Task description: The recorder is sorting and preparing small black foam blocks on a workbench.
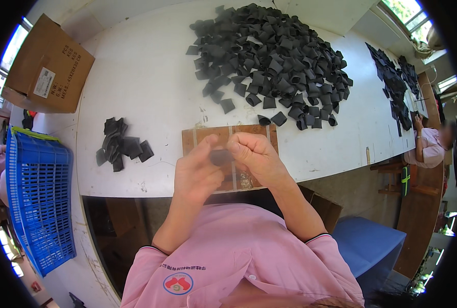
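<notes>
A small black fabric piece [220, 157] is between my two hands, over a brown wooden board with pale strips [188, 139]. My right hand [257, 158] pinches its right side with thumb and bent fingers. At the other side, my left hand [197, 171] curls its fingers around the piece, somewhat smeared by motion. Part of the piece is hidden behind the fingers. Beyond the board lies a big heap of similar small black pieces [274, 64], some showing an open end like a short sleeve. Left of the board is a smaller pile of flat black pieces [114, 141].
A cardboard box [51, 64] stands at the far left of the white table [151, 66], with a blue plastic basket [38, 190] nearer. More black pieces [392, 84] lie at the far right, where another person [427, 143] sits. A blue container [367, 244] is below the table on my right.
</notes>
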Tool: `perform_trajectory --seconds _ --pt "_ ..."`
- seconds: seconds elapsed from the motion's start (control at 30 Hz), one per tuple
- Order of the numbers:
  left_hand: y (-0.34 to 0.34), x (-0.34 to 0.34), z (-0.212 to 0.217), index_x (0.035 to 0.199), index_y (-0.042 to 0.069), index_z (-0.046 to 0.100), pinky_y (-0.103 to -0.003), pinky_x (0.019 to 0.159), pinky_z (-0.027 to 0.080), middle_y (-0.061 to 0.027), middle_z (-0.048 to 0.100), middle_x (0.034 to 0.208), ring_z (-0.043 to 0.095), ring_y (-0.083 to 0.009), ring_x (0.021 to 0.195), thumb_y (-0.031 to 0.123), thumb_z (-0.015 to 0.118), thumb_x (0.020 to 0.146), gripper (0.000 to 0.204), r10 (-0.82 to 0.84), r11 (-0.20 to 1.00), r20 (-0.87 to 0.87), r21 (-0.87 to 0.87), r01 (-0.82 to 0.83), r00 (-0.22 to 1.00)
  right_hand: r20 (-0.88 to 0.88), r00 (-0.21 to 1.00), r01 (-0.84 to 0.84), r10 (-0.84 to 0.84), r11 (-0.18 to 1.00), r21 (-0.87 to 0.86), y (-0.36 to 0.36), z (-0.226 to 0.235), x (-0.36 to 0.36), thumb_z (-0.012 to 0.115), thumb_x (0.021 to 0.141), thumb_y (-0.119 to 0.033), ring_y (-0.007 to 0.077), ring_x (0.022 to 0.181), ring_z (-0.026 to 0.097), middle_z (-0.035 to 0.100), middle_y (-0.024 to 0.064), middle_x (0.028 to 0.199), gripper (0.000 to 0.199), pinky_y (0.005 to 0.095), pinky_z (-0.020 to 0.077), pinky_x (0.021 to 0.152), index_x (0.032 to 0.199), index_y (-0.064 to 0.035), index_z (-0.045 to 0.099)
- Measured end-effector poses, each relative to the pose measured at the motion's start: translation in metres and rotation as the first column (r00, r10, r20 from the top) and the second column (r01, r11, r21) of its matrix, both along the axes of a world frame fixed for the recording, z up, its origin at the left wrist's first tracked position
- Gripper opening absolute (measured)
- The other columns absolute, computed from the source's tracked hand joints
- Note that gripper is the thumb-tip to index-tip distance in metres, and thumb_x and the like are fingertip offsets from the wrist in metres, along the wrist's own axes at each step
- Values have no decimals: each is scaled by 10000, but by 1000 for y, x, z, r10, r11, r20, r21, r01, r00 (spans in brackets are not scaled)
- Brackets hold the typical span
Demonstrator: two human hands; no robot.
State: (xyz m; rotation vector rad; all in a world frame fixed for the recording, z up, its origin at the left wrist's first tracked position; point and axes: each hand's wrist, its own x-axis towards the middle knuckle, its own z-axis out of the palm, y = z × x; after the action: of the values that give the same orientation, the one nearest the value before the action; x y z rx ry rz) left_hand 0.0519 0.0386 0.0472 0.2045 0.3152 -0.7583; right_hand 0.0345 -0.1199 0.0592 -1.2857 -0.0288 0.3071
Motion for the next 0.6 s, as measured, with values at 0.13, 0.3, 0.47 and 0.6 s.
perform_trajectory --seconds 0.13,0.3,0.47,0.6 --pt "-1 -3 -5 1024 -3 498 -169 377 255 -82 567 807 349 -31 405 56 470 845 190 35 978 332 184 -101 943 -4 1000 -2 2 1000 -26 0 -3 5 495 869 -237 32 488 347 355 -63 539 243 203 269 426 729 -42 528" --pt "-14 -2 13 1047 -4 505 -191 529 367 -73 581 832 482 -90 601 40 522 813 239 -278 420 834 553 -720 477 504 853 388 -133 808 -443 0 0 -1 556 817 -163 109 500 424 472 26 622 156 243 339 456 769 -18 529" --pt "-9 -2 31 1007 -16 543 -249 682 413 -77 594 835 539 -160 756 28 552 788 224 -491 409 858 377 -831 148 791 595 657 -143 653 -376 0 12 -17 679 704 -210 209 640 514 518 94 779 276 285 413 519 854 -21 545" --pt "-10 -9 26 915 -19 569 -250 726 399 -101 594 835 534 -162 804 36 551 798 131 -371 452 873 468 -759 317 810 584 659 -59 617 -430 9 19 -19 726 620 -195 229 667 522 515 82 775 340 308 424 537 857 -25 551"
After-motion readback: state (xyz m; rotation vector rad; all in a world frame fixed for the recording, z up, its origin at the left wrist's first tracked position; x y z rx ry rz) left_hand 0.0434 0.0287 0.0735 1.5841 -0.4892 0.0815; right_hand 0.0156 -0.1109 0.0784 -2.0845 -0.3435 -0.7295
